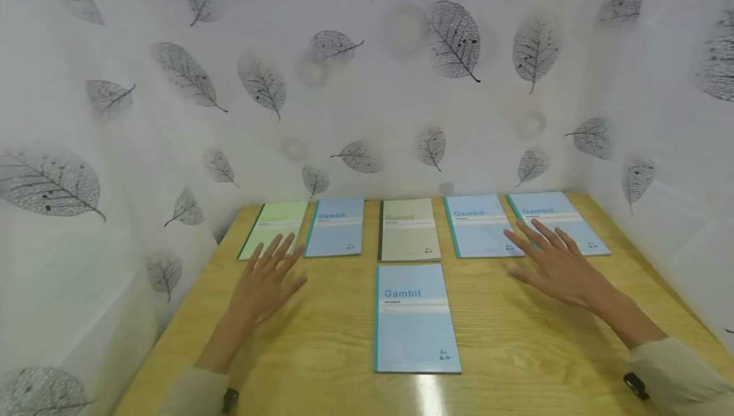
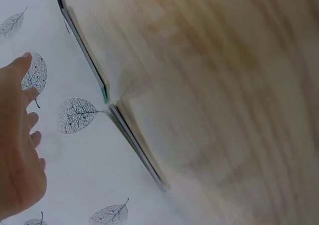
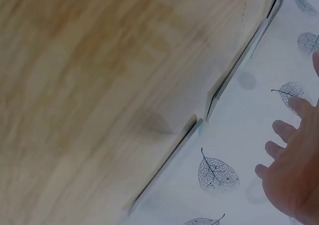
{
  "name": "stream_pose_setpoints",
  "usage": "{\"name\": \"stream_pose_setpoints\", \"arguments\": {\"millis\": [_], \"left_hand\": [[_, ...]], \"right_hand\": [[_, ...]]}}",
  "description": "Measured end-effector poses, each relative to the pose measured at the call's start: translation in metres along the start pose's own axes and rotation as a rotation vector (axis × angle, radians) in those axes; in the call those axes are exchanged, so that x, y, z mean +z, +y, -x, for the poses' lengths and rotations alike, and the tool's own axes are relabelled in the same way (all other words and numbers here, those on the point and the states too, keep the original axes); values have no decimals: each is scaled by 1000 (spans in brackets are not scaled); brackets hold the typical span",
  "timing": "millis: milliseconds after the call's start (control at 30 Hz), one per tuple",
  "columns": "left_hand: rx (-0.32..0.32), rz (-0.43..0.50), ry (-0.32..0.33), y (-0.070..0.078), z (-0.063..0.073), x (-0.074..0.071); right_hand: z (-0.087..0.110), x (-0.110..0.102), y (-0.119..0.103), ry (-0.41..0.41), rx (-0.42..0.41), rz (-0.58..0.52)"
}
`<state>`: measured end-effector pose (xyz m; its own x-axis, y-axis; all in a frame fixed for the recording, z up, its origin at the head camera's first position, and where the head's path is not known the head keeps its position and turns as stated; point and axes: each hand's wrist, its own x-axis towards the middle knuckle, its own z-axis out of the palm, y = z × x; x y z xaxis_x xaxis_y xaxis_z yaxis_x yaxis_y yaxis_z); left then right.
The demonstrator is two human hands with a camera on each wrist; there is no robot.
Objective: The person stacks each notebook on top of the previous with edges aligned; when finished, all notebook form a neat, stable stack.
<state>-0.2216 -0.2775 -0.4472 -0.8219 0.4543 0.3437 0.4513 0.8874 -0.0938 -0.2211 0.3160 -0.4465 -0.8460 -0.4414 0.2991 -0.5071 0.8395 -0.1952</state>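
the left hand (image 1: 262, 287) has its fingers spread and extended, holding nothing; the right hand (image 1: 562, 269) is likewise fanned out with nothing in its grasp. between them, nearer the person, a front blue notebook (image 1: 415, 330) lies flat on the tabletop (image 1: 327, 333), its teal spine on the left. just behind it runs a row of five: a green notebook (image 1: 276, 218) by the left fingertips, a left blue notebook (image 1: 338, 228), a beige notebook (image 1: 410, 231), an inner right blue notebook (image 1: 482, 231) and an outer right blue notebook (image 1: 578, 226), the last two by the right fingers.

each is slim and probably light, flexible like a paper pad and hard to break, though corners could crease. the smooth covers may slide easily on the wood. the taped spine is likely the stiffest grip: thumb on top, fingertips under mid-edge, since the loose side could fan apart.
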Motion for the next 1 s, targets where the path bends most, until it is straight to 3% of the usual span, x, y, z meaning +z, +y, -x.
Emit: {"name": "stream_pose_setpoints", "arguments": {"millis": [100,200,433,567,633,833,900,1000], "left_hand": [[-59,112,-45,4,1,2],[-138,273,-102,8,3,4],[-317,695,-247,24,11,5],[-375,848,-295,39,6,-1],[-379,995,-346,46,3,-3],[-453,1644,-574,76,-7,-4],[-489,1741,-616,87,-8,-4],[-534,1794,-644,100,-11,-5]], "right_hand": [[2,2,-1,-11,23,-120],[7,4,-6,-59,63,-309],[13,6,-32,-258,232,-705],[7,7,-44,-340,297,-935],[5,8,-48,-378,303,-1066],[1,13,-63,-561,329,-1384],[2,15,-71,-614,330,-1450],[2,17,-82,-663,324,-1510]]}}
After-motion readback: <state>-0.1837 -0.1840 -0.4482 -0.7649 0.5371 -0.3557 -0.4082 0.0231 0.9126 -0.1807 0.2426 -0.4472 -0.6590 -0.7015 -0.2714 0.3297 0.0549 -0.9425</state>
